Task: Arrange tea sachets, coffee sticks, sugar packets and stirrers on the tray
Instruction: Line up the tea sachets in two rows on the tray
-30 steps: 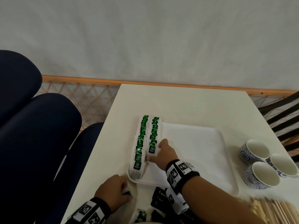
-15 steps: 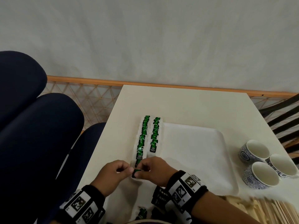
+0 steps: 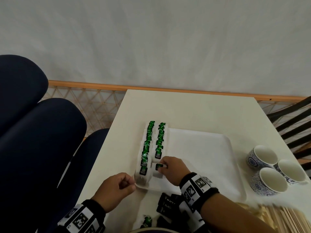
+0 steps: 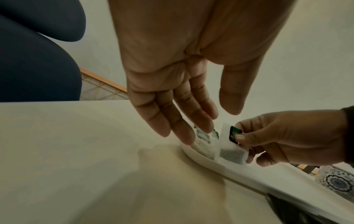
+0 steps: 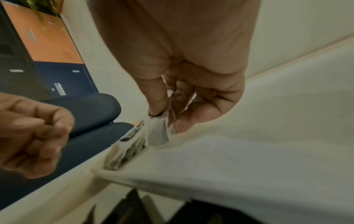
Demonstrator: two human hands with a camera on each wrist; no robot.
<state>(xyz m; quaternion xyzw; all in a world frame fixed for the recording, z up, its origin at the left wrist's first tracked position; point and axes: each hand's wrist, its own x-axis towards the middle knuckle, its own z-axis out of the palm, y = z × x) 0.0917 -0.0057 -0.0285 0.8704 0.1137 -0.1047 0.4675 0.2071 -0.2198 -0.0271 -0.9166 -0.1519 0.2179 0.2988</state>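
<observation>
right hand [image 3: 171, 170] pinches tea sachet [image 3: 158, 167] over tray [image 3: 210, 165] | left hand [image 3: 116, 189] loose, holding nothing, at tray corner

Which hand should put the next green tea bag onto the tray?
Probably the right hand: it already pinches a green tea bag at the near end of the second row on the tray. The left hand holds nothing.

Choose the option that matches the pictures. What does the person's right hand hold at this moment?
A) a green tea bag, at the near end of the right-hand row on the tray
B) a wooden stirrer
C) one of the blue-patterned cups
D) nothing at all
A: the right hand pinches a green tea bag by its tag, at the near end of the right-hand row on the tray.
</observation>
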